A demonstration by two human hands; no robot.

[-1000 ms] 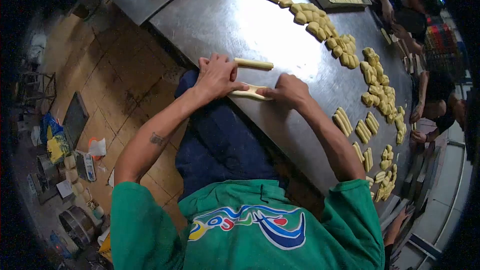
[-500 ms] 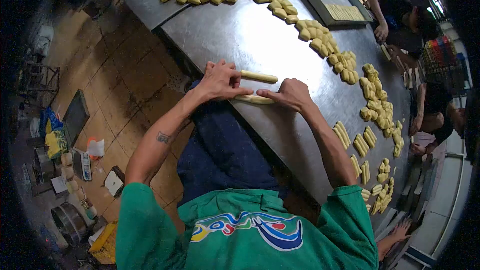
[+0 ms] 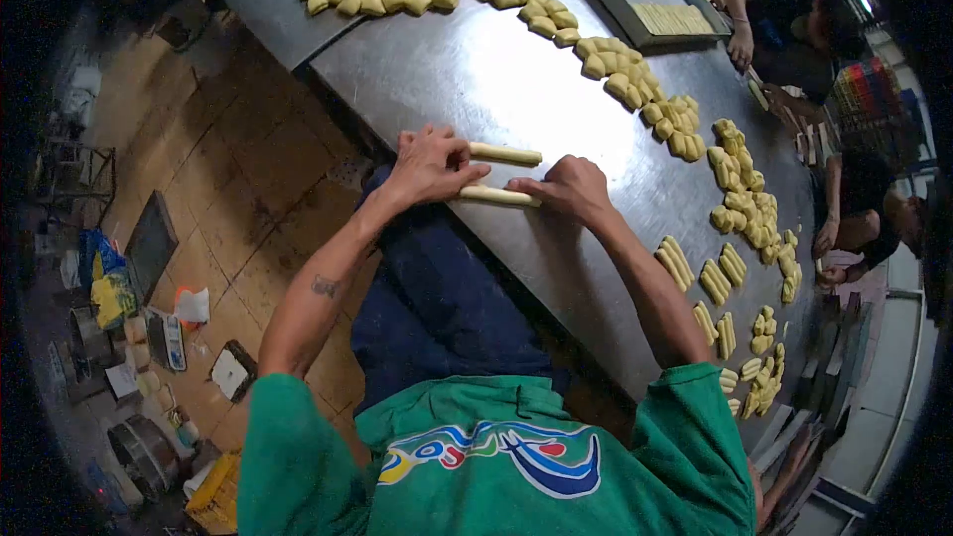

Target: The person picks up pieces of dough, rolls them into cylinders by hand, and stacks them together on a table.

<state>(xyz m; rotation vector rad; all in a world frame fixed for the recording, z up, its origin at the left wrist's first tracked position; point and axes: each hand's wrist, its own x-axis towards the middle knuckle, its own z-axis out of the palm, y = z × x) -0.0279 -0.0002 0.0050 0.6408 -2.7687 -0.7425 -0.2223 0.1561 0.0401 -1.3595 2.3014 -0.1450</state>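
Observation:
Two smooth, pale yellow dough sticks lie side by side on the metal table's near edge. My left hand (image 3: pixel 432 167) is curled at their left ends, its fingertips at the far dough stick (image 3: pixel 506 154) and its thumb just above the near dough stick (image 3: pixel 496 197). Part of both left ends is hidden under that hand. My right hand (image 3: pixel 571 189) has its fingers folded in and its thumb stretched onto the right end of the near stick. The far stick's right end lies free of my right hand.
A long band of cut dough pieces (image 3: pixel 615 65) curves across the metal table (image 3: pixel 437 69). Grouped dough sticks (image 3: pixel 715 281) lie to the right. A tray (image 3: pixel 685 20) of dough strips stands at the far side. Co-workers' hands (image 3: pixel 742 45) work along the opposite edge.
Both dough sticks have shifted slightly left in view. My left thumb has lifted off the near stick, uncovering more of it, while my right thumb stays at its right end.

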